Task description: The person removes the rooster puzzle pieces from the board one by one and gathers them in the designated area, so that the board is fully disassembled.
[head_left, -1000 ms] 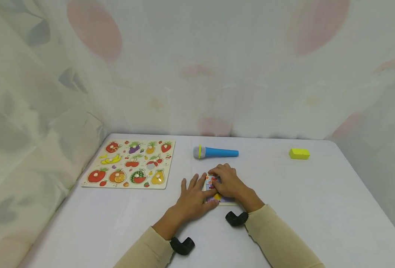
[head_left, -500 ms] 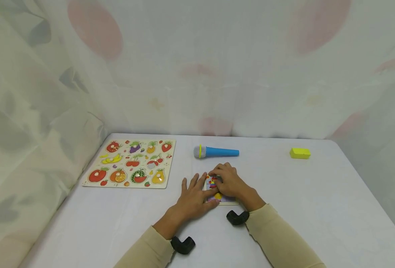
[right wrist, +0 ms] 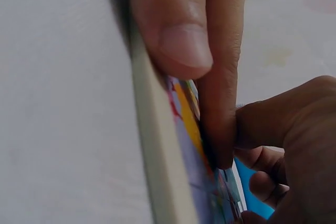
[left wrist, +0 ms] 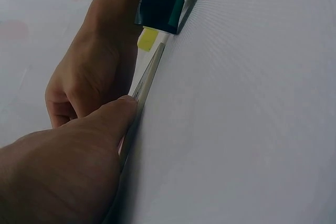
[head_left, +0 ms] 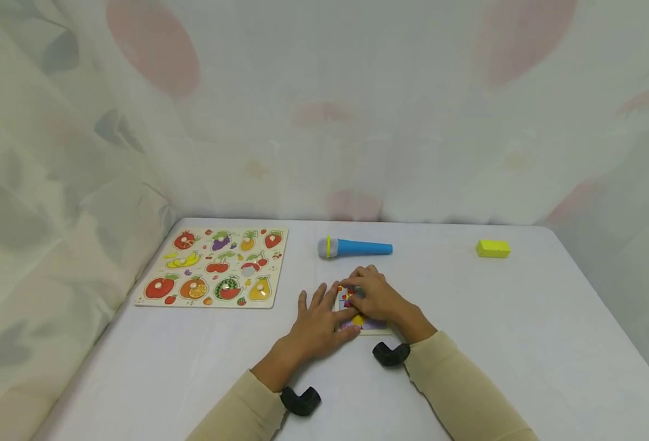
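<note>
A small picture puzzle (head_left: 376,327) with a pale border and colourful print lies on the white table under both hands. My left hand (head_left: 316,331) rests on its left side with fingers spread and straight; thumb and index finger reach over its face. My right hand (head_left: 376,297) bends over its far right part, thumb on the picture, other fingers curled at the far edge. It covers much of the print. In the right wrist view, the right thumb (right wrist: 262,119) is close against the left index finger (right wrist: 220,103). The left wrist view shows the puzzle's edge (left wrist: 152,66) beside the left thumb.
A fruit knob puzzle board (head_left: 231,259) lies at the back left. Behind the hands is a blue toy microphone (head_left: 363,247) with a grey head. A yellow block (head_left: 492,248) sits at the back right. Curtains hang behind and beside the table (head_left: 495,343).
The right thumb and fingers have shifted slightly over the picture, so the red and yellow print by the thumb looks different. My left hand stays in place.
</note>
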Tool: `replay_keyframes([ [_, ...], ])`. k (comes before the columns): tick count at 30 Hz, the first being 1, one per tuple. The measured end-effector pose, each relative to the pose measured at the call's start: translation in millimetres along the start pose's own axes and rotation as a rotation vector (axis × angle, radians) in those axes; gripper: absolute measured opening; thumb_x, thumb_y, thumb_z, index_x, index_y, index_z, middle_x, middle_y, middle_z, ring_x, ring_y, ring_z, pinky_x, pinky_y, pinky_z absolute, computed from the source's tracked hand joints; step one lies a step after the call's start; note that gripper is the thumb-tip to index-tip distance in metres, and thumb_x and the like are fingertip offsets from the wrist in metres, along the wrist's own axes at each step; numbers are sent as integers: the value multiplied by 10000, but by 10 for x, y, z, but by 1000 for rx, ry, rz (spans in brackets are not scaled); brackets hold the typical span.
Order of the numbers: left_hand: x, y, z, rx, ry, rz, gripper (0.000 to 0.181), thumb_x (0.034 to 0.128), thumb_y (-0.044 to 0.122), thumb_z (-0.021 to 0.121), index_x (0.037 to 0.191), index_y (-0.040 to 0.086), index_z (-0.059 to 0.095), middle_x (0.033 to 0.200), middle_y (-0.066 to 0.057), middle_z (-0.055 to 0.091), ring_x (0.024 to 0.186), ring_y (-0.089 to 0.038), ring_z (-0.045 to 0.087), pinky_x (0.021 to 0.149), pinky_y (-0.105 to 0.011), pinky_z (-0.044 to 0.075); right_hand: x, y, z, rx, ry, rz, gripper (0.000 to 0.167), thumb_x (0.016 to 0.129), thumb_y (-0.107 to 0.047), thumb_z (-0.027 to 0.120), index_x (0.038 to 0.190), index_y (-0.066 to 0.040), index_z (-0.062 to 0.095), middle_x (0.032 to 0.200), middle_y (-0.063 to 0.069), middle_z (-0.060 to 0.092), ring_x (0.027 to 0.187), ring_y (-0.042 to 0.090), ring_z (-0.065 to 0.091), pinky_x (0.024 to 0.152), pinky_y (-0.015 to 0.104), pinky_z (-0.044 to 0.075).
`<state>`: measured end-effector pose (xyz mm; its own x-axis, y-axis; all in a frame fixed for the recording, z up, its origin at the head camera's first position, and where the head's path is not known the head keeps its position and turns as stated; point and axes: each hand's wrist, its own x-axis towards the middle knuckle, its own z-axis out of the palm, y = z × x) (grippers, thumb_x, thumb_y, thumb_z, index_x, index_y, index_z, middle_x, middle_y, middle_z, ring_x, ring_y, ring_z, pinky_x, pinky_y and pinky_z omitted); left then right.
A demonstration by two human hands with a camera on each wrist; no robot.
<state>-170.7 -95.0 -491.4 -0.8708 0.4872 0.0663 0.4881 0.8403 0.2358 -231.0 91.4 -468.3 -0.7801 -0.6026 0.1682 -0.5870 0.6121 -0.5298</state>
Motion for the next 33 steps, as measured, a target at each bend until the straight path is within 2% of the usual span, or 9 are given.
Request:
replay_keyframes([
  [5,2,-7,-11,-2,7,3,513,929,639,428,1365,396,548,1564,-126,226,1404,-406,166,1007,-710,71,24,-8,-7,3,-24,2,365,871,-96,654,1235,-110,676,1064,-20,564,1017,198,440,868,454,370],
  [10,20,-9,-17,-2,11,-2,515,929,639,427,1369,396,541,1564,-126,229,1406,-399,169,1008,-708,73,39,17,11,-22,-12,-19,346,892,-101,650,1237,-103,675,1059,-11,559,998,190,436,853,437,360],
  [18,4,11,-28,-12,-7,-5,518,928,634,431,1370,388,544,1567,-128,218,1408,-400,158,1010,-707,67,20,31,1,-12,-32,-35,372,894,-114,639,1265,-107,657,1067,-13,536,995,189,428,861,453,364],
  [23,10,8,-27,5,1,2,517,928,639,428,1364,390,549,1568,-126,218,1405,-402,168,1008,-708,75,18,22,-1,-7,-36,-36,391,897,-97,632,1288,-105,640,1047,-20,509,972,178,407,833,414,362],
  [28,8,2,-28,7,3,6,517,928,637,431,1360,384,556,1569,-117,217,1402,-406,175,1005,-711,80,8,6,21,-56,-10,-89,378,908,-86,628,1286,-92,640,1035,-4,489,942,185,395,791,380,349],
  [33,-1,3,-12,-4,1,2,521,928,639,426,1368,387,545,1571,-120,210,1406,-402,166,1009,-707,73,-27,0,19,-162,39,-159,362,917,-124,650,1275,-69,640,1053,3,516,957,188,427,884,458,343],
])
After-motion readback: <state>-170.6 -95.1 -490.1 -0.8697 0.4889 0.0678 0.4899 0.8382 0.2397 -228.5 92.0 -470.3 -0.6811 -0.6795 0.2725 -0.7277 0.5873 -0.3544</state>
